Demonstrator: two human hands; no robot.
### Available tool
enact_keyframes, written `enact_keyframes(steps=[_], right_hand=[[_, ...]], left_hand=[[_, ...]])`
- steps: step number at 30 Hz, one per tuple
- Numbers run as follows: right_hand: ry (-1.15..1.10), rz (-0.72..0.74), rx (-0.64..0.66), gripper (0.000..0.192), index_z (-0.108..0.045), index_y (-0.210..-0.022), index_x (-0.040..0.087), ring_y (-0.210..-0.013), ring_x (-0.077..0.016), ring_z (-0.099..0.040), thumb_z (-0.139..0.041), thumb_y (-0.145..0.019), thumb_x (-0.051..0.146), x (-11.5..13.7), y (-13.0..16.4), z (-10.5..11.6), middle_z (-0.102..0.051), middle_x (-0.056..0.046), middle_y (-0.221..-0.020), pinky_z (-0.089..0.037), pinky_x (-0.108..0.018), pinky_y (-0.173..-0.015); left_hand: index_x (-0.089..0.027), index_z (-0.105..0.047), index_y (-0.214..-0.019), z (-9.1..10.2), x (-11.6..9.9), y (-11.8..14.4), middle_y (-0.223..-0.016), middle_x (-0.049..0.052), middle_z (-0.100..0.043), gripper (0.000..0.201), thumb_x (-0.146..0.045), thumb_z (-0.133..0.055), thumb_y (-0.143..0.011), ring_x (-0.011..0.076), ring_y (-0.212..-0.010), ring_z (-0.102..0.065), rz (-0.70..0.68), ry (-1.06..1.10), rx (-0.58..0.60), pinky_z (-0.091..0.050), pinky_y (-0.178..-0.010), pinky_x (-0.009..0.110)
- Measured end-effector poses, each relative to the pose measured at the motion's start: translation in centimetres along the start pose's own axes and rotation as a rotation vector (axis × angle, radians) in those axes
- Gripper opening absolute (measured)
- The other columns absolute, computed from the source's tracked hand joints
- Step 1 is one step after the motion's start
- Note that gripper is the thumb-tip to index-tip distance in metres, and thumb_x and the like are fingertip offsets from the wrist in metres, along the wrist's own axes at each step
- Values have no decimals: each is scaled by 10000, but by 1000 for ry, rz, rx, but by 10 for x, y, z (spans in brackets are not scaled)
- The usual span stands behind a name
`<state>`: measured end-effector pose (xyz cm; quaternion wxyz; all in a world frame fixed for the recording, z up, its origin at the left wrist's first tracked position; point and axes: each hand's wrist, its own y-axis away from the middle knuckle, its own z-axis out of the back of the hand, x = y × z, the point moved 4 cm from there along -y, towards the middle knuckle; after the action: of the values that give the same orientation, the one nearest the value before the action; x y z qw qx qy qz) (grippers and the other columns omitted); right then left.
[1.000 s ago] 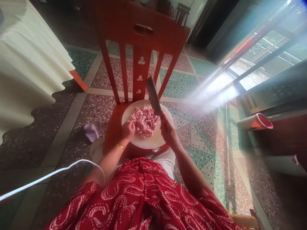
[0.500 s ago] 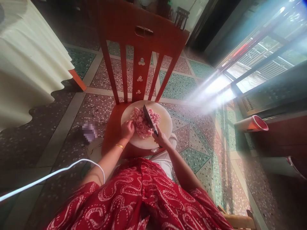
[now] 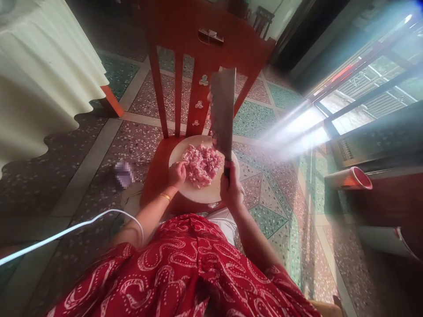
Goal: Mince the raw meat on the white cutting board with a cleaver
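Note:
A heap of minced meat [image 3: 201, 165] lies on a round, pale cutting board [image 3: 193, 196], which rests on the chair seat. My right hand [image 3: 233, 187] is closed round the dark handle of a cleaver [image 3: 223, 110]. The cleaver is raised above the board's right side, its broad blade pointing up, with bits of meat along the left edge. At the board's left rim rests my left hand [image 3: 178, 174], its fingers curled beside the meat; whatever may be inside them is hidden.
The board stands on a reddish wooden chair [image 3: 155, 174] with a slatted back. A white cable [image 3: 66, 231] crosses by my left forearm. Left is a pale tablecloth [image 3: 49, 75]; a red-rimmed bin [image 3: 348, 178] stands right, on the speckled tile floor [image 3: 254, 116].
The cleaver has come up off the meat, swinging from lying across it to upright. My right hand has risen with it, while my left hand stays at the board's left rim.

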<state>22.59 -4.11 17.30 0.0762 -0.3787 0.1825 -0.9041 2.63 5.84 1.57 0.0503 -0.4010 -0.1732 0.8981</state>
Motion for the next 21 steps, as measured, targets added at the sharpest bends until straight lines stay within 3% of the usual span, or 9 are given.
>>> enact_keyframes(steps=[4, 6, 8, 11, 14, 18, 19, 21], right_hand=[[49, -235, 304, 511, -447, -1414, 185, -1060, -247, -653, -420, -905, 220, -35, 31, -41, -687, -120, -1155, -521, -355, -879], [88, -334, 417, 516, -449, -1418, 204, -1016, -253, -672, -432, -902, 216, -40, 39, -42, -720, -102, -1075, -528, -349, -843], [101, -308, 399, 520, -426, -1436, 217, -1002, -251, -674, -423, -917, 247, -29, 36, -26, -712, -98, -1099, -526, -346, -839], [84, -148, 226, 541, -364, -1469, 225, -1015, -236, -658, -398, -934, 290, -5, 18, 0, -658, -107, -1214, -516, -343, -866], [96, -86, 126, 550, -330, -1485, 189, -1040, -229, -641, -358, -941, 267, -7, 14, -4, -640, -136, -1231, -500, -345, -902], [223, -256, 410, 548, -416, -1443, 180, -851, -234, -693, -417, -895, 196, -40, 34, -37, -735, -117, -965, -536, -339, -797], [237, -297, 457, 550, -423, -1439, 190, -826, -232, -698, -433, -889, 191, -43, 38, -37, -742, -104, -938, -540, -332, -776], [221, -316, 422, 544, -411, -1445, 208, -860, -227, -702, -431, -901, 209, -38, 37, -23, -737, -94, -1004, -541, -316, -772]], left_hand=[[-164, -626, -1003, 1, 1, 1, -958, 117, -660, 296, -197, -360, -877, 238, -946, -607, 9, 4, 15, -466, -884, 394], [-163, -625, -999, 1, 0, 1, -950, 116, -658, 287, -208, -368, -878, 243, -943, -605, 9, -5, 29, -467, -868, 393], [-175, -623, -1004, 2, -1, 1, -962, 106, -658, 293, -226, -357, -893, 237, -945, -603, -4, -12, 41, -467, -865, 387], [-185, -622, -1008, 1, -1, 0, -971, 94, -657, 307, -219, -335, -902, 219, -950, -602, -19, -11, 24, -464, -883, 369], [-181, -624, -1000, -1, 1, 0, -969, 93, -656, 290, -194, -358, -884, 216, -954, -603, -12, -8, 18, -462, -894, 364], [-170, -628, -995, -2, 4, 0, -951, 106, -652, 268, -186, -397, -861, 239, -947, -604, 5, -35, 42, -467, -867, 381], [-165, -628, -1004, -2, 4, 0, -950, 109, -653, 269, -191, -401, -862, 244, -939, -605, 5, -41, 47, -470, -854, 384], [-158, -626, -1022, -1, 2, 0, -959, 110, -656, 279, -198, -393, -873, 245, -926, -607, -8, -43, 43, -472, -844, 382]])
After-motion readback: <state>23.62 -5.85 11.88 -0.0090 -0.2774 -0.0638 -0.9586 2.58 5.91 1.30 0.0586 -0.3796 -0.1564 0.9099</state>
